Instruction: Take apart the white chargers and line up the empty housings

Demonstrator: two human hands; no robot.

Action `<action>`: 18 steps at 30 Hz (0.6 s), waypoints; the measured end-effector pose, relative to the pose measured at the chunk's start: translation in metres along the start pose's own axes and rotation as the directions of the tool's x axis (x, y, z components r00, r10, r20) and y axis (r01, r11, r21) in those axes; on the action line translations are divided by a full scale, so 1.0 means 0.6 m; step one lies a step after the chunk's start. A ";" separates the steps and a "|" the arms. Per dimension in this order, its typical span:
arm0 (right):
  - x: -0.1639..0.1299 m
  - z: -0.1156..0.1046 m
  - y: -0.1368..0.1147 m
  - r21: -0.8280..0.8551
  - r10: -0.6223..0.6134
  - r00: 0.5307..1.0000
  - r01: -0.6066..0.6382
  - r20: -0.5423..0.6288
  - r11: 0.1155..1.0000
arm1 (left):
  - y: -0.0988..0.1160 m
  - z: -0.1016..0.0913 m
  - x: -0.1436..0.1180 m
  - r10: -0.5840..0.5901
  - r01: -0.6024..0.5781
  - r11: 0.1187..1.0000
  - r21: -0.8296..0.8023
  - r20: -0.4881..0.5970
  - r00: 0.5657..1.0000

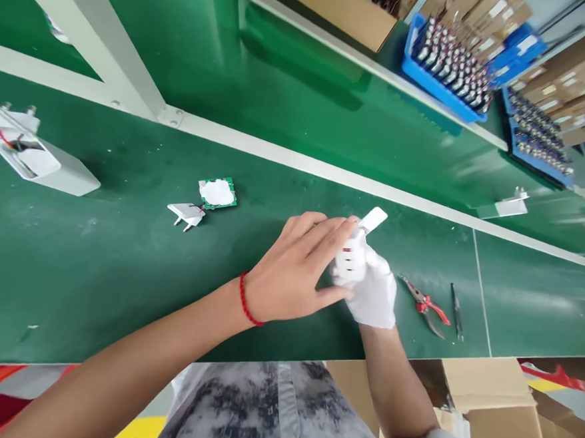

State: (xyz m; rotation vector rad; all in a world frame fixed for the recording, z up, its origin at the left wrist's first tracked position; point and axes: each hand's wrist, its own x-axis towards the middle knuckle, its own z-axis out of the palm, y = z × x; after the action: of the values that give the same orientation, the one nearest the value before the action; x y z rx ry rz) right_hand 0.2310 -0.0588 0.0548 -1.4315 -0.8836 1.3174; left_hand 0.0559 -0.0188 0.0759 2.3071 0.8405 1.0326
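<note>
On the green bench, the white housing (353, 261) sits in the gloved right hand (377, 296), which is closed around it, a white flap (374, 220) jutting toward one o'clock. The bare left hand (298, 265) reaches its fingertips to the housing's upper edge; whether they pinch it, I can't tell. From the housing, a circuit board (218, 193) lies well apart at ten o'clock, red-handled pliers (425, 306) nearer at four.

Open bench (241, 242) separates circuit board (218, 193) from left hand (291, 276); pliers (421, 301) crowd the right hand (377, 296).
</note>
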 end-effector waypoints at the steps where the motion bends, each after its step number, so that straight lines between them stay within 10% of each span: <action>1: 0.004 -0.004 -0.004 0.085 0.030 0.999 -0.032 0.034 0.996 | 0.006 -0.006 0.004 0.003 -0.004 1.000 -0.028 -0.013 1.000; 18: 0.017 0.019 -0.052 0.463 0.219 0.968 -0.251 0.122 0.850 | -0.004 -0.001 0.003 -0.019 0.010 0.996 -0.084 -0.108 0.994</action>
State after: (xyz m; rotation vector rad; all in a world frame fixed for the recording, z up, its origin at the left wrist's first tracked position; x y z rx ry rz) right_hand 0.2244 -0.0390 0.0821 -1.1305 -0.3821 1.6388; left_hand 0.0555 -0.0160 0.0757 2.1886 0.8387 1.1735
